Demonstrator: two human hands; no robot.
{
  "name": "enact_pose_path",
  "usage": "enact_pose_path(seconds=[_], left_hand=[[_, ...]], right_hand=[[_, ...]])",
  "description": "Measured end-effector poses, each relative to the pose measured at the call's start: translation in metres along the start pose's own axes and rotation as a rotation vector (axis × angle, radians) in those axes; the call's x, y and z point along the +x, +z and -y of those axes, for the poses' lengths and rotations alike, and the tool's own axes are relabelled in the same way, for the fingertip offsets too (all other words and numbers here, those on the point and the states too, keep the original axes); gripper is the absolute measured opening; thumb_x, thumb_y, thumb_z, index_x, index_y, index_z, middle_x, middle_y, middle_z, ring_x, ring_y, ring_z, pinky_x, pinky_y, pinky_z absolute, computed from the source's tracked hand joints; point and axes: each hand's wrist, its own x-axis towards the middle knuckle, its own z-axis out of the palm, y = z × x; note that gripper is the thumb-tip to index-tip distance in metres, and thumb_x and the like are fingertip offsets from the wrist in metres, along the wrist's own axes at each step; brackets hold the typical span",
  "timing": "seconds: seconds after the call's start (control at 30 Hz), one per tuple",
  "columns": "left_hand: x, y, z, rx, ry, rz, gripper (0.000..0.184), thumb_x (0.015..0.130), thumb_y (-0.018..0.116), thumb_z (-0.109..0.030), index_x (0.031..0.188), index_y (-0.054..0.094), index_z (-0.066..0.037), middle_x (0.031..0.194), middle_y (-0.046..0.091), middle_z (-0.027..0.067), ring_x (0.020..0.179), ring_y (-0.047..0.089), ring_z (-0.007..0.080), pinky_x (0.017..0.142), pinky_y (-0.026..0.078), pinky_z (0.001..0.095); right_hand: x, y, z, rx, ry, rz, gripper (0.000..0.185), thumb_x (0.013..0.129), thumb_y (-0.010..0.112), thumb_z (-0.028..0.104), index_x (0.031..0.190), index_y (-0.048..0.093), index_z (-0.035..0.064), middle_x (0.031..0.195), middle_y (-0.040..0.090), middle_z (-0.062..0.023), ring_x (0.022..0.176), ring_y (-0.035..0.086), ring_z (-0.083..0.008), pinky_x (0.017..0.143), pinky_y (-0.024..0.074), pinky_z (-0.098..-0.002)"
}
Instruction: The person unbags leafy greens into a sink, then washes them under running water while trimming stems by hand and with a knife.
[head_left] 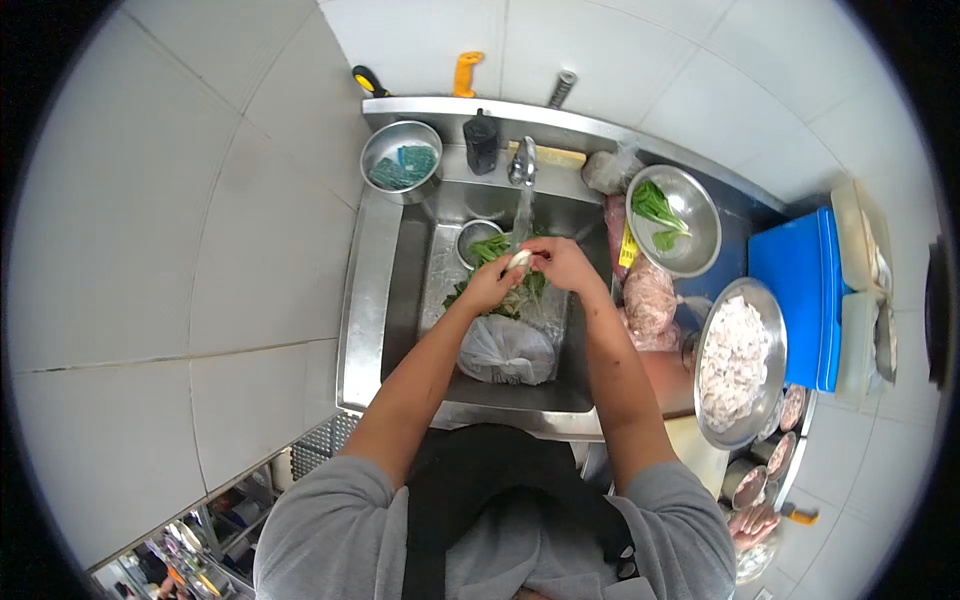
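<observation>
My left hand (487,285) and my right hand (560,264) meet over the steel sink (397,300), beneath the running faucet (523,160). Between them is a leafy green with a pale white stem (519,260), which looks like bok choy. The fingers of both hands are closed around it, and water runs onto them. More leafy greens (489,249) lie in the sink under and behind my hands, partly hidden. A small steel bowl (474,238) stands there too. Nearer me in the basin sits a tied, whitish plastic bag (507,352).
A steel bowl with a few green leaves (697,255) and a large bowl of chopped pale pieces (778,350) stand right of the sink, with bagged meat (650,300) between. A steel pot (392,135) holds scouring pads at back left. Far right is a blue container (792,290).
</observation>
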Motion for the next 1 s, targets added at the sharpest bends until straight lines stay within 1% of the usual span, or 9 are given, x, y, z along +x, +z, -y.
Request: enact_pose_path(seconds=[0.1,0.23,0.3,0.37,0.5,0.57,0.8,0.87,1.0], left_hand=[[-0.028,-0.03,-0.038,0.092,-0.106,-0.084,0.036,0.102,0.052,-0.036,0.116,0.059,-0.004,0.086,0.065,0.0072,0.079,0.061,0.0188,0.074,0.048,0.0344],[-0.049,-0.057,-0.027,-0.07,-0.079,-0.208,0.036,0.104,0.049,-0.037,0.115,0.055,-0.003,0.085,0.062,0.0058,0.076,0.057,0.0159,0.07,0.047,0.0324],[-0.049,-0.065,-0.006,-0.196,-0.104,-0.21,0.033,0.104,0.051,-0.03,0.122,0.053,-0.003,0.085,0.06,0.0041,0.075,0.056,0.0138,0.07,0.047,0.0289],[-0.061,-0.067,-0.004,-0.211,-0.038,-0.3,0.03,0.101,0.054,-0.023,0.123,0.053,-0.003,0.094,0.066,0.013,0.078,0.063,0.0195,0.074,0.049,0.0337],[-0.085,-0.088,-0.026,-0.062,-0.135,-0.264,0.028,0.099,0.055,-0.014,0.124,0.053,-0.003,0.097,0.067,0.0159,0.087,0.069,0.0214,0.072,0.05,0.0344],[-0.091,-0.094,-0.019,-0.075,-0.046,-0.264,0.03,0.1,0.055,-0.013,0.126,0.053,0.001,0.091,0.065,0.0078,0.077,0.062,0.0138,0.071,0.052,0.0315],[-0.101,-0.111,-0.021,-0.11,-0.169,-0.203,0.032,0.103,0.049,-0.023,0.123,0.054,0.001,0.083,0.06,0.0043,0.07,0.058,0.0131,0.068,0.051,0.0294],[-0.099,-0.118,-0.028,-0.549,-0.232,-0.14,0.032,0.104,0.046,-0.027,0.117,0.057,0.0,0.08,0.056,0.0013,0.065,0.053,0.0113,0.065,0.05,0.0278],[-0.089,-0.132,-0.04,-0.357,-0.123,-0.165,0.027,0.104,0.047,-0.021,0.111,0.062,0.0,0.082,0.059,0.0017,0.07,0.058,0.0121,0.067,0.051,0.0271]], right_hand=[[0.012,-0.036,0.085,-0.31,-0.088,0.025,0.024,0.083,0.067,0.011,0.106,0.069,0.0024,0.083,0.067,-0.0196,0.078,0.067,-0.0351,0.073,0.0531,-0.0394],[0.093,-0.043,0.189,-0.571,-0.483,-0.292,0.015,0.089,0.059,0.009,0.099,0.068,0.002,0.089,0.069,-0.0135,0.078,0.065,-0.0307,0.072,0.0529,-0.0378],[0.159,-0.037,0.201,-0.906,-0.593,-0.372,0.017,0.089,0.056,0.01,0.099,0.069,0.0046,0.102,0.067,-0.0115,0.097,0.062,-0.0306,0.082,0.0513,-0.0385],[0.221,-0.032,0.197,-1.194,-0.656,-0.375,0.019,0.088,0.054,0.013,0.097,0.069,0.0089,0.108,0.064,-0.0069,0.113,0.054,-0.0266,0.096,0.0451,-0.0381],[0.302,-0.034,0.16,-1.64,-0.89,-0.198,0.018,0.085,0.057,0.019,0.091,0.074,0.0157,0.103,0.064,-0.0007,0.109,0.056,-0.0214,0.098,0.0418,-0.0362],[0.314,-0.042,0.152,-1.835,-0.981,-0.023,0.017,0.084,0.058,0.022,0.088,0.074,0.0177,0.101,0.062,0.0006,0.109,0.054,-0.0181,0.096,0.041,-0.034],[0.309,-0.08,0.201,-1.831,-1.054,-0.076,0.013,0.085,0.058,0.022,0.085,0.069,0.0163,0.1,0.06,0.0002,0.11,0.052,-0.0174,0.094,0.0402,-0.0328],[0.279,-0.098,0.237,-1.75,-0.872,-0.228,0.014,0.088,0.057,0.021,0.093,0.065,0.0111,0.101,0.061,-0.0022,0.11,0.055,-0.0204,0.089,0.0458,-0.0385],[0.213,-0.142,0.273,-1.542,-0.646,-0.384,0.017,0.089,0.057,0.017,0.102,0.06,0.0068,0.105,0.062,-0.0096,0.106,0.062,-0.0296,0.08,0.0513,-0.0465]])
